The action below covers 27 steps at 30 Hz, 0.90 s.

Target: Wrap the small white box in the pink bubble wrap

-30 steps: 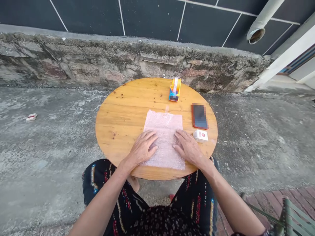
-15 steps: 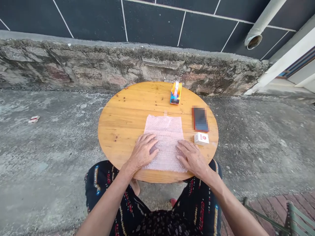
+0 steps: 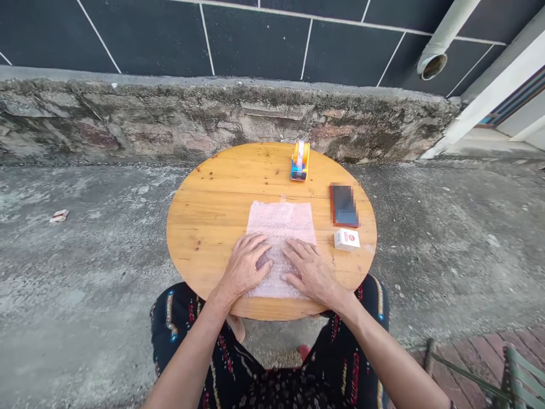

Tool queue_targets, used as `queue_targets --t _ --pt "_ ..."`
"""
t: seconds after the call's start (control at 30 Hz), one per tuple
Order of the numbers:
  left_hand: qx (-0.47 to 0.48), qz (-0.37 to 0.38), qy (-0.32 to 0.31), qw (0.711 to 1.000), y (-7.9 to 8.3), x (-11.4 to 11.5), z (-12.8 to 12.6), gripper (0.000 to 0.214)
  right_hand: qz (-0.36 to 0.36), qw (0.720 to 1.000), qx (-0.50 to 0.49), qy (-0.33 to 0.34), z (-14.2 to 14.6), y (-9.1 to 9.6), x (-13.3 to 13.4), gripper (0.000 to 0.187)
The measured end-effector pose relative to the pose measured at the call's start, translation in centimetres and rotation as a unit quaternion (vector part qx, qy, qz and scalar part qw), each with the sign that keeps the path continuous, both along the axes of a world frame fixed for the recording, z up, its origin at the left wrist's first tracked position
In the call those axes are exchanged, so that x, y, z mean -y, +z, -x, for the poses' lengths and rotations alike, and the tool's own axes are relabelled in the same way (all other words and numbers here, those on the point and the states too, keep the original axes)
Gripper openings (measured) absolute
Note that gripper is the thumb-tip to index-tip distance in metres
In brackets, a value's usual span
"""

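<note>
Bubble wrap (image 3: 281,224) lies flat on the table (image 3: 204,210), toward the near edge; its near half is hidden under both hands. Phone (image 3: 343,204) is blurred; box (image 3: 346,239) print is unreadable. Left hand (image 3: 244,267) rests flat, palm down on the wrap, grasping nothing. Right hand (image 3: 309,271) likewise. Against the earlier frame, the right hand has slid inward from the wrap's right edge and is now just beside the left, which is unmoved.

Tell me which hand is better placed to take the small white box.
Probably the right. The right hand lies on the bubble wrap, on the side nearest the small white box. The left hand lies on the wrap's other side and would need to cross over.
</note>
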State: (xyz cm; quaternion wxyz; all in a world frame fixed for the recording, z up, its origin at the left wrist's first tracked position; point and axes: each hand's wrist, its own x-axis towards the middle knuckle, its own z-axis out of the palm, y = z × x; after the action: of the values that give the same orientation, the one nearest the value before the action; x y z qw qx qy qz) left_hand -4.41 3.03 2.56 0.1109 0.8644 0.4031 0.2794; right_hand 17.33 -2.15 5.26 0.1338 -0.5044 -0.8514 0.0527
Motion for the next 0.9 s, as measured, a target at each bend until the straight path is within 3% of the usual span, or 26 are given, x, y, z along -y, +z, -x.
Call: queue_targets --t 0.2,0.4,0.5,0.6,0.77,0.9 --pt "0.009 0.000 0.002 1.000 -0.1 0.0 -0.1 0.031 -0.018 0.995 0.011 -0.093 -1.6 -0.5 -0.2 0.044" --pt "0.006 -0.005 0.002 1.000 0.0 0.0 -0.1 0.032 -0.035 0.999 0.010 -0.012 0.6 0.3 -2.9 0.051" --pt "0.010 -0.001 0.005 1.000 0.0 0.0 -0.1 0.035 -0.026 0.999 0.013 -0.035 0.0 0.1 -3.1 0.051" --pt "0.013 0.003 0.006 1.000 0.0 0.0 -0.1 0.037 -0.028 0.995 0.014 -0.091 -1.2 -0.3 -1.6 0.042" --pt "0.016 0.000 0.007 1.000 0.0 0.0 -0.1 0.037 -0.030 0.997 -0.009 -0.068 -2.2 -0.8 2.0 0.035" --pt "0.010 -0.015 0.003 1.000 -0.2 0.0 0.1 0.033 -0.084 0.987 -0.052 -0.128 -4.2 -0.5 4.2 0.023"
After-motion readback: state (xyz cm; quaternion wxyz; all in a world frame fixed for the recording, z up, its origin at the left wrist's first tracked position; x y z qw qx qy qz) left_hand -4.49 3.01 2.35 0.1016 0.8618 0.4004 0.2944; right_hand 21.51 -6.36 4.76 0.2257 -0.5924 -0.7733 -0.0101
